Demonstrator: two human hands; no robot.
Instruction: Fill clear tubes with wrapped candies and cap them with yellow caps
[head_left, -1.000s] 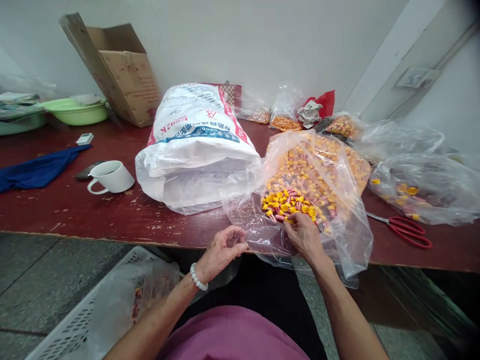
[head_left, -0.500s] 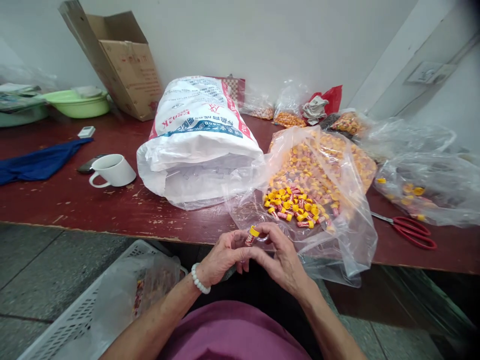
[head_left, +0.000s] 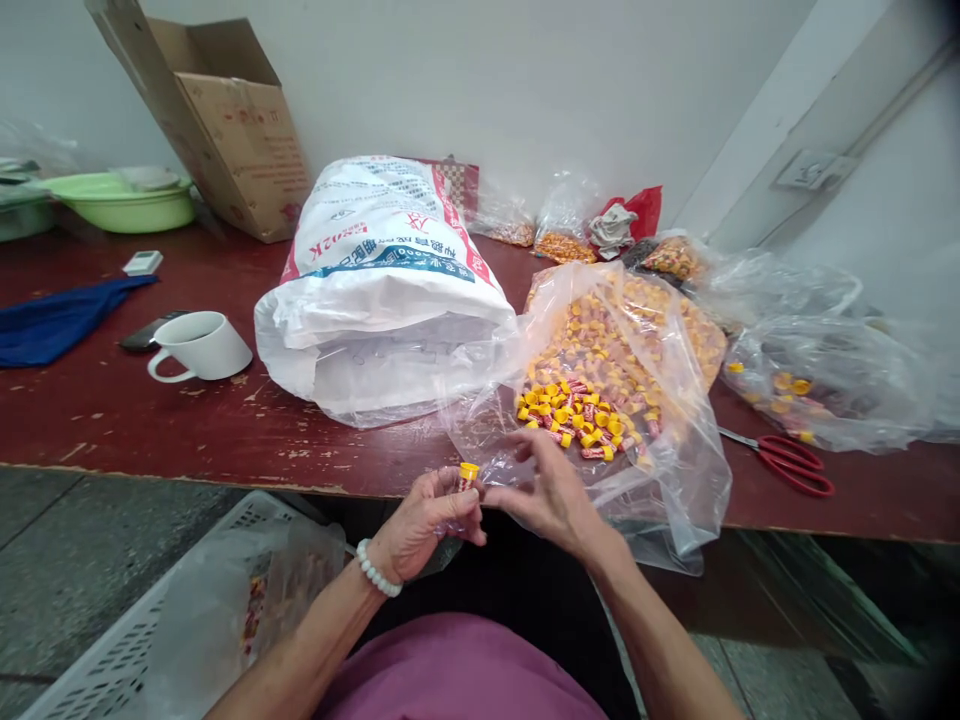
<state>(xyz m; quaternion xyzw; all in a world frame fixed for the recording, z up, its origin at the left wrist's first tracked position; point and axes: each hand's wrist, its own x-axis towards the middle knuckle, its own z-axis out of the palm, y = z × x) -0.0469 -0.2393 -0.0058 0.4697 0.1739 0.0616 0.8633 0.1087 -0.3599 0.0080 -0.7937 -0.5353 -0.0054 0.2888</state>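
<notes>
In my left hand [head_left: 431, 515], wearing a beaded bracelet, a small tube with a yellow cap [head_left: 468, 473] and a red printed label stands upright between the fingers. My right hand [head_left: 551, 495] is just to the right of it, thumb and fingers apart, with nothing visible in them. Behind the right hand lies a large clear plastic bag [head_left: 694, 480], its mouth toward me, full of the same kind of yellow-capped tubes [head_left: 570, 410]. Left of that bag, a big white printed sack [head_left: 390, 310] lies with its mouth open toward me.
A white mug [head_left: 202, 345] stands at left by a blue cloth [head_left: 67, 320]. Red-handled scissors [head_left: 795, 465] lie at right near a plastic bag [head_left: 832, 385]. A cardboard box [head_left: 247, 150] and green basin [head_left: 124, 205] are behind. Below the table edge is a white basket [head_left: 120, 640].
My right hand has come away from the tube and its fingers have spread. My left hand keeps the tube, now more upright. The whole view has shifted slightly.
</notes>
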